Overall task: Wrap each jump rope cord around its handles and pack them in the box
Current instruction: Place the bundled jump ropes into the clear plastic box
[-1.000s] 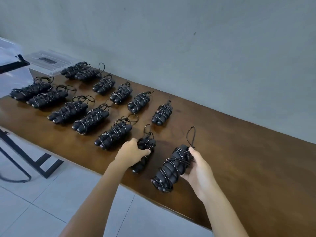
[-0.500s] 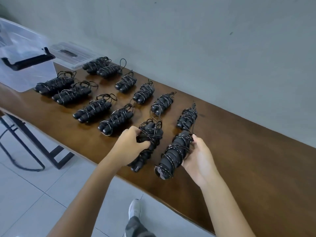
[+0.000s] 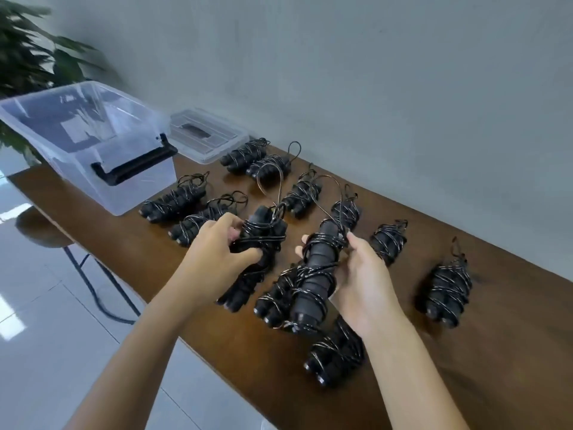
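My left hand (image 3: 214, 256) grips a black wrapped jump rope bundle (image 3: 263, 234) lifted above the brown table (image 3: 511, 352). My right hand (image 3: 362, 283) grips a second wrapped bundle (image 3: 316, 274), also held off the table. Loops of cord rise from the tops of both bundles. Several more wrapped bundles lie in rows on the table, among them one at the right (image 3: 446, 293) and one near the front edge (image 3: 335, 352). A clear plastic box (image 3: 93, 169) with a black handle stands open at the table's left end.
The box's clear lid (image 3: 207, 135) lies behind the box by the grey wall. A green plant (image 3: 28, 57) stands at the far left. The table's black legs (image 3: 99, 290) show over white floor tiles. Bare table surface lies at the right.
Both hands have lifted their bundles off the table and carried them left toward the box. My view has swung left, bringing the open box and the plant into sight.
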A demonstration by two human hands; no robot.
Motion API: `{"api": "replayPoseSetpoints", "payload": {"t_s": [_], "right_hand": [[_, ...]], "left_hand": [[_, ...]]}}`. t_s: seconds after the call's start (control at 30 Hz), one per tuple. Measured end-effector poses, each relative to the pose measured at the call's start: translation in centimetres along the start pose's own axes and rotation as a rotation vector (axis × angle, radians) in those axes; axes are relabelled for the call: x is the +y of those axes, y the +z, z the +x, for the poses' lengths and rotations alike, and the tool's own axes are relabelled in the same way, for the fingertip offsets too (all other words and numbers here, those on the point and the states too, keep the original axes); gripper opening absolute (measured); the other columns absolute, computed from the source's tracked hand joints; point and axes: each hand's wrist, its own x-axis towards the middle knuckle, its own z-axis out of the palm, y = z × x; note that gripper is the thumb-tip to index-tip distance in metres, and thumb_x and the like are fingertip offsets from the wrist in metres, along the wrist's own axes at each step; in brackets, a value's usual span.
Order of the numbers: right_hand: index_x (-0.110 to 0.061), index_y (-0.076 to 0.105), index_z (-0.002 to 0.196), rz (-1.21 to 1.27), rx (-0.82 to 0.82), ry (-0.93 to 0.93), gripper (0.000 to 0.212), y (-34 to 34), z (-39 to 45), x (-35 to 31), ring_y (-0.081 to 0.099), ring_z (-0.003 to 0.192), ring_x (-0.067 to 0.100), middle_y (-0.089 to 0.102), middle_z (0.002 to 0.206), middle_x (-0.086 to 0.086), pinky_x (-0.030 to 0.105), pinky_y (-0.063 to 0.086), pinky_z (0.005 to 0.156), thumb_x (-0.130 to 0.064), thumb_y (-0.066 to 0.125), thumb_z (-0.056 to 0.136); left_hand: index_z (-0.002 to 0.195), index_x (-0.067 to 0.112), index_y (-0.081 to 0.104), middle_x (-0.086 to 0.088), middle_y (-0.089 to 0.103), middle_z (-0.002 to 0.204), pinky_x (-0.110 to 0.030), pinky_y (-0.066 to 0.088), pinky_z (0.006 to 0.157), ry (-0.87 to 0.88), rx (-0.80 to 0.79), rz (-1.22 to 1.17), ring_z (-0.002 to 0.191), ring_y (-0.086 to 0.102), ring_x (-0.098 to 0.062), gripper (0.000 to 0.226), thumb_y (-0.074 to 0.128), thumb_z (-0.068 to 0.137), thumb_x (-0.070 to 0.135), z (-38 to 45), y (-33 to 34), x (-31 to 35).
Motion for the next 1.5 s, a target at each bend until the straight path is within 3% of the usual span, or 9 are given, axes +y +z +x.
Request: {"api": "replayPoseSetpoints", "payload": {"t_s": [0.1, 0.2, 0.4, 0.5, 0.67, 0.8, 0.97, 1.1, 1.5], "right_hand": [[-0.011, 0.067, 0.127, 0.005, -0.052, 0.002, 0.054, 3.6, 1.8, 0.9, 0.067, 0.12, 0.036, 0.071, 0.125, 0.018, 0.05, 0.05, 0.105, -0.053, 0.045, 0.103], [-0.009, 0.08, 0.102, -0.043, -0.128, 0.036, 0.061, 7.2, 2.6, 2.3, 0.064, 0.123, 0.034, 0.068, 0.129, 0.019, 0.047, 0.057, 0.097, -0.062, 0.052, 0.093], [-0.012, 0.054, 0.14, -0.162, -0.163, -0.064, 0.07, 14.4, 3.3, 6.9, 0.07, 0.081, 0.029, 0.075, 0.116, 0.016, 0.041, 0.06, 0.075, -0.03, 0.079, 0.077], [-0.008, 0.055, 0.137, -0.131, -0.128, -0.126, 0.072, 18.6, 2.6, 9.5, 0.071, 0.082, 0.03, 0.075, 0.108, 0.016, 0.04, 0.06, 0.067, -0.019, 0.082, 0.072], [-0.002, 0.056, 0.134, -0.007, -0.059, -0.222, 0.064, 24.3, 1.8, 13.9, 0.068, 0.114, 0.04, 0.069, 0.127, 0.024, 0.052, 0.059, 0.091, -0.011, 0.08, 0.075], [-0.007, 0.055, 0.136, -0.121, -0.021, -0.261, 0.059, 29.3, 0.8, 16.2, 0.071, 0.109, 0.039, 0.075, 0.114, 0.018, 0.053, 0.06, 0.088, -0.019, 0.077, 0.083], [-0.004, 0.056, 0.136, -0.148, -0.058, -0.224, 0.065, 34.1, 0.5, 17.1, 0.07, 0.113, 0.037, 0.069, 0.126, 0.023, 0.049, 0.062, 0.085, -0.03, 0.077, 0.081], [-0.006, 0.064, 0.128, -0.301, -0.018, -0.289, 0.065, 37.8, 2.0, 16.5, 0.07, 0.111, 0.041, 0.071, 0.122, 0.022, 0.06, 0.053, 0.1, -0.039, 0.082, 0.075], [0.001, 0.068, 0.118, -0.4, -0.105, -0.387, 0.057, 47.4, 11.2, 11.1, 0.072, 0.102, 0.032, 0.074, 0.113, 0.021, 0.052, 0.051, 0.107, -0.034, 0.083, 0.075]], "left_hand": [[0.132, 0.025, 0.051, 0.003, 0.056, 0.125, -0.038, 0.05, 0.093, -0.031, 0.026, -0.019, 0.108, 0.059, -0.02, 0.05, 0.077, 0.091, 0.037, 1.7, -2.8, -2.1], [0.132, 0.025, 0.051, 0.004, 0.059, 0.122, -0.027, 0.054, 0.079, -0.036, 0.028, -0.062, 0.096, 0.063, -0.011, 0.048, 0.076, 0.093, 0.035, 2.6, -5.8, -4.3], [0.135, 0.026, 0.047, 0.009, 0.064, 0.107, -0.036, 0.063, 0.078, 0.003, -0.003, -0.128, 0.085, 0.07, -0.01, 0.05, 0.073, 0.094, 0.037, 3.6, -13.0, -9.3], [0.136, 0.025, 0.046, 0.015, 0.061, 0.097, -0.016, 0.056, 0.068, 0.063, -0.016, -0.128, 0.076, 0.065, -0.003, 0.05, 0.072, 0.095, 0.037, 3.7, -16.8, -11.8], [0.13, 0.025, 0.048, 0.002, 0.071, 0.104, -0.042, 0.058, 0.084, 0.14, -0.054, -0.087, 0.088, 0.069, -0.017, 0.046, 0.071, 0.092, 0.039, 3.1, -23.0, -15.3], [0.128, 0.028, 0.049, 0.001, 0.07, 0.114, -0.043, 0.057, 0.087, 0.141, -0.071, -0.121, 0.094, 0.069, -0.019, 0.055, 0.068, 0.083, 0.053, 2.7, -27.8, -17.8], [0.118, 0.029, 0.053, -0.001, 0.076, 0.091, -0.046, 0.06, 0.08, 0.152, -0.063, -0.169, 0.079, 0.073, -0.021, 0.037, 0.072, 0.09, 0.043, 4.2, -32.5, -19.9], [0.118, 0.026, 0.053, 0.001, 0.075, 0.093, -0.044, 0.062, 0.08, 0.173, -0.005, -0.197, 0.079, 0.073, -0.016, 0.037, 0.072, 0.09, 0.039, 6.9, -35.8, -20.4], [0.117, 0.011, 0.05, -0.003, 0.062, 0.087, -0.03, 0.04, 0.061, 0.164, 0.033, 0.117, 0.078, 0.057, -0.015, 0.034, 0.062, 0.095, 0.035, 20.2, -42.9, -19.6]]}}
